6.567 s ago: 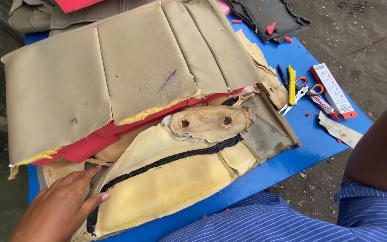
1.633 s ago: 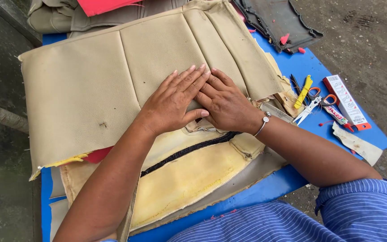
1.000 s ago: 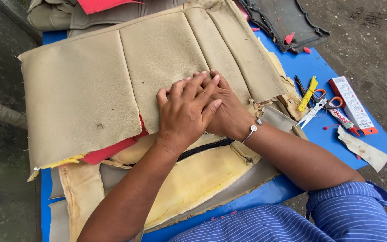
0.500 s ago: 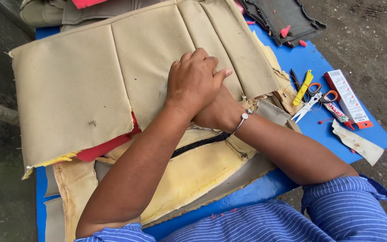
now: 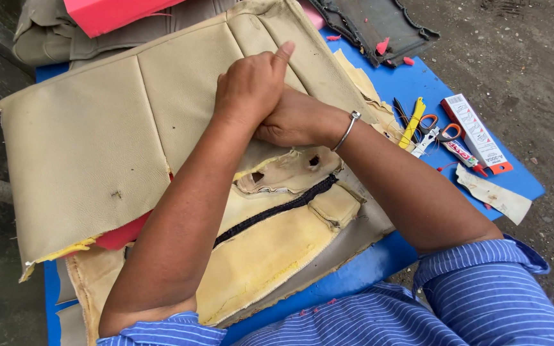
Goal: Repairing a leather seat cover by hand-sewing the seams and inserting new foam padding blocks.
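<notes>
A worn beige leather seat cover [image 5: 97, 141] lies across a blue table [image 5: 360, 272]. Its lower layer shows yellow foam backing [image 5: 270, 250], a black strip [image 5: 277, 211] and torn holes. My left hand [image 5: 251, 86] is curled with the thumb sticking up and rests on top of my right hand [image 5: 296, 122], near the cover's right seam. My right hand, with a metal bangle at the wrist, presses on the cover; its fingers are hidden under the left hand. A bit of red foam [image 5: 120, 234] peeks out at the cover's lower left edge.
To the right on the table lie a yellow cutter [image 5: 411, 122], orange-handled scissors [image 5: 440, 131], a glue box [image 5: 476, 131], a glue tube [image 5: 463, 156] and a paper scrap [image 5: 495, 195]. A dark grey cover piece [image 5: 379, 25] and a pink foam block [image 5: 117, 13] sit at the back.
Both hands went from lying flat side by side on the cover to stacked. They slid up toward its right seam, and the left hand curled over the right.
</notes>
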